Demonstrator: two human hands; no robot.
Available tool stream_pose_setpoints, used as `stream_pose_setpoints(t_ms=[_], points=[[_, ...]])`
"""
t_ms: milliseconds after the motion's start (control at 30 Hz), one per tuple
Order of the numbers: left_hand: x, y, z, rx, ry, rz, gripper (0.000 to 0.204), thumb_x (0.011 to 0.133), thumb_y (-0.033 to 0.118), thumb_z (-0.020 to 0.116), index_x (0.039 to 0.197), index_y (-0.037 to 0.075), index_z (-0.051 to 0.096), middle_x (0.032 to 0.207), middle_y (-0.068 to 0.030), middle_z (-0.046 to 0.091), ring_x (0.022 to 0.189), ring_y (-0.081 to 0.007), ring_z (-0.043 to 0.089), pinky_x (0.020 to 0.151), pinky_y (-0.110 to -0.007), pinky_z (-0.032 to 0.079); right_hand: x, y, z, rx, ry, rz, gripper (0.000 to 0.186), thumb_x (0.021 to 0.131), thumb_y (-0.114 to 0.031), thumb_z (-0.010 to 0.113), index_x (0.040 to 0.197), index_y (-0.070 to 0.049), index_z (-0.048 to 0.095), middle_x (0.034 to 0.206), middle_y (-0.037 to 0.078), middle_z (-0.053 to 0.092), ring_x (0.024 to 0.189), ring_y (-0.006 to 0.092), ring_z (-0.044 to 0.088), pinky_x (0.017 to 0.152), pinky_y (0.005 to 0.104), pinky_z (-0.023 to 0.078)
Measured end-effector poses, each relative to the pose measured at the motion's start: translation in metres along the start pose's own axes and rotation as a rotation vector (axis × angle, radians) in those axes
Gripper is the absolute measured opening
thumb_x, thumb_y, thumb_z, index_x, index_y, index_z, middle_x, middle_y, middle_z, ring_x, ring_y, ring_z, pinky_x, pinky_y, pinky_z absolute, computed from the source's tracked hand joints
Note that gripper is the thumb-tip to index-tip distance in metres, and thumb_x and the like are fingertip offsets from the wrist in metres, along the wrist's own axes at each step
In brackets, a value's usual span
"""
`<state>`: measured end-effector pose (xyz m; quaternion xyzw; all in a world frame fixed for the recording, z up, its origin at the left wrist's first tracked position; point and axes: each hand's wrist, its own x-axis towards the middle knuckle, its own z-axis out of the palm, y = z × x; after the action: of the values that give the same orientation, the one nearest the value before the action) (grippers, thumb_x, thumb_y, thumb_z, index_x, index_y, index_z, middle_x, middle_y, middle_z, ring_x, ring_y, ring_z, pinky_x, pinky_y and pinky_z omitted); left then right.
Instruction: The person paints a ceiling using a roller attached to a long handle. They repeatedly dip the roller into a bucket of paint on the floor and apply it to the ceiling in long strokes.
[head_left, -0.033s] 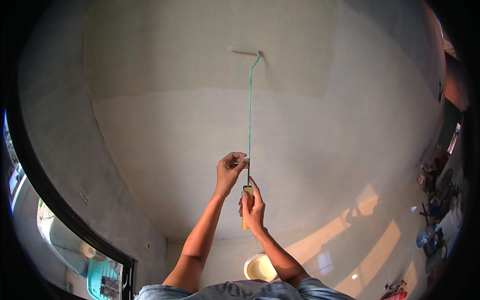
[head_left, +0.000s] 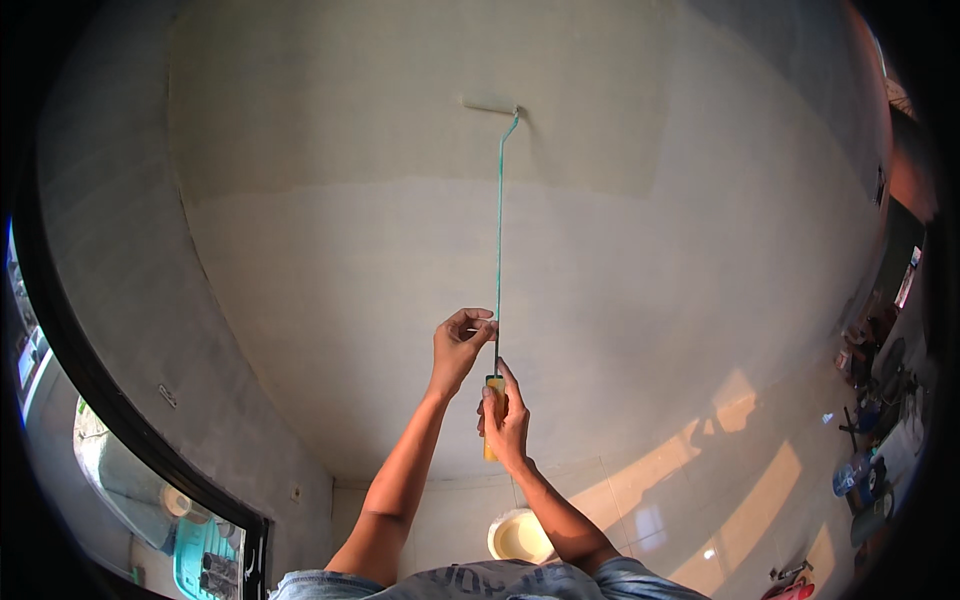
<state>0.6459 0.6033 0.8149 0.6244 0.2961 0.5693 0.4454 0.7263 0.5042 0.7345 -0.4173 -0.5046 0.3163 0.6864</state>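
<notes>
Right grip: your right hand point(head_left: 508, 428) was wrapped around a yellow cylindrical handle point(head_left: 491, 451), index finger pointing up beside the rod.
Left grip: your left hand point(head_left: 457, 350) was narrowed to what looked like a light pinch on the thin green metal rod point(head_left: 499, 240), a little above the handle.
Rod: it rose nearly straight from the handle, then bent rightward to the roller's right end.
Roller: the slim, pale cylindrical paint roller point(head_left: 488, 104) sat nearly level against the tall grey wall point(head_left: 650, 300), inside the darker upper patch point(head_left: 330, 120), above its lower edge.
Step in hand: this looked like spreading a coat over that patch, with the paler lower wall seemingly not yet coated.
Next move: it called for steady, even pressure, the roller level, and strokes overlapping the patch's lower edge.
Bucket: a round, cream plastic bucket point(head_left: 496, 536) with pale yellow contents stood on the pale tiled floor point(head_left: 450, 508), near your torso.
</notes>
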Motion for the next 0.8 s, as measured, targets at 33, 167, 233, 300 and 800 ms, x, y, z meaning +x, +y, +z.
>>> stream_pose_setpoints(t_ms=[33, 167, 233, 300, 800], points=[[-0.003, -0.005, 0.0, 0.012, -0.013, -0.008, 0.022, 0.091, 0.005, 0.067, 0.11, -0.004, 0.063, 0.09, -0.0091, 0.071, 0.085, -0.0169, 0.069, 0.081, -0.029, 0.054, -0.007, 0.01, -0.003, -0.013, 0.0, -0.005, 0.048, 0.099, -0.017, 0.056, 0.145, -0.012, 0.043, 0.061, -0.002, 0.053, 0.049, 0.0075, 0.05, 0.045, 0.0266, 0.044], [-0.032, -0.033, -0.01, 0.035, -0.022, -0.121, 0.016, 0.09, 0.007, 0.069, 0.102, -0.003, 0.064, 0.086, -0.0079, 0.069, 0.082, -0.016, 0.069, 0.077, -0.028, 0.054, -0.057, 0.051, -0.006, -0.068, -0.002, 0.026, 0.049, 0.098, -0.015, 0.057, 0.145, -0.01, 0.044, 0.062, -0.001, 0.053, 0.05, 0.0075, 0.05, 0.047, 0.0265, 0.044], [-0.043, -0.044, -0.011, 0.016, -0.039, -0.172, 0.015, 0.09, 0.008, 0.069, 0.099, -0.003, 0.065, 0.083, -0.0069, 0.068, 0.079, -0.0147, 0.068, 0.077, -0.028, 0.055, -0.072, 0.07, -0.009, -0.07, 0.001, -0.007, 0.048, 0.099, -0.014, 0.056, 0.145, -0.01, 0.042, 0.062, -0.003, 0.051, 0.048, 0.0055, 0.048, 0.044, 0.0241, 0.042], [-0.05, -0.048, -0.013, -0.02, -0.041, -0.22, 0.015, 0.09, 0.009, 0.069, 0.098, -0.003, 0.065, 0.083, -0.0068, 0.068, 0.078, -0.0139, 0.067, 0.077, -0.028, 0.055, -0.074, 0.067, -0.009, -0.074, -0.001, -0.027, 0.048, 0.1, -0.013, 0.056, 0.146, -0.01, 0.042, 0.062, -0.004, 0.05, 0.047, 0.0045, 0.046, 0.042, 0.0229, 0.041], [0.0, 0.014, -0.01, -0.02, -0.029, -0.003, 0.022, 0.093, 0.015, 0.068, 0.103, -0.004, 0.066, 0.091, -0.007, 0.068, 0.085, -0.0145, 0.068, 0.08, -0.028, 0.054, 0.032, -0.013, 0.008, -0.015, -0.002, -0.055, 0.049, 0.099, -0.017, 0.055, 0.146, -0.015, 0.042, 0.063, -0.001, 0.053, 0.047, 0.0078, 0.05, 0.043, 0.0259, 0.044]])
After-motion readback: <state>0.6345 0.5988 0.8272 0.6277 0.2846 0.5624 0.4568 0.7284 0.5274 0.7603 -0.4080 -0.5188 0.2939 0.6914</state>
